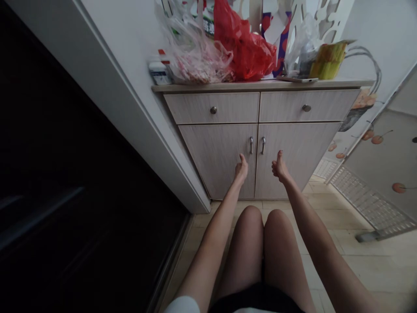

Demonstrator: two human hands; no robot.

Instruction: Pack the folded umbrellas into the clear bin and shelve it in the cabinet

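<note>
Both my arms reach forward toward a low wooden cabinet (pixel 221 152) with two doors and two drawers. My left hand (pixel 241 168) is in front of the left door, just below its metal handle (pixel 251 144), fingers curled and thumb up, holding nothing. My right hand (pixel 279 167) hangs in front of the right door, below and right of its handle (pixel 263 145), fingers loosely bent, holding nothing. Neither hand touches a handle. Both doors and both drawers are closed. My bare knees (pixel 263 221) are close to the cabinet.
On the cabinet top lie a red plastic bag (pixel 247 48), a clear bag (pixel 195 52), a white bottle (pixel 159 71), a phone (pixel 297 79) and a yellow-green packet (pixel 327 61). A dark doorway (pixel 65 174) is at left, a patterned sliding panel (pixel 381 165) at right, tiled floor (pixel 358 252) below.
</note>
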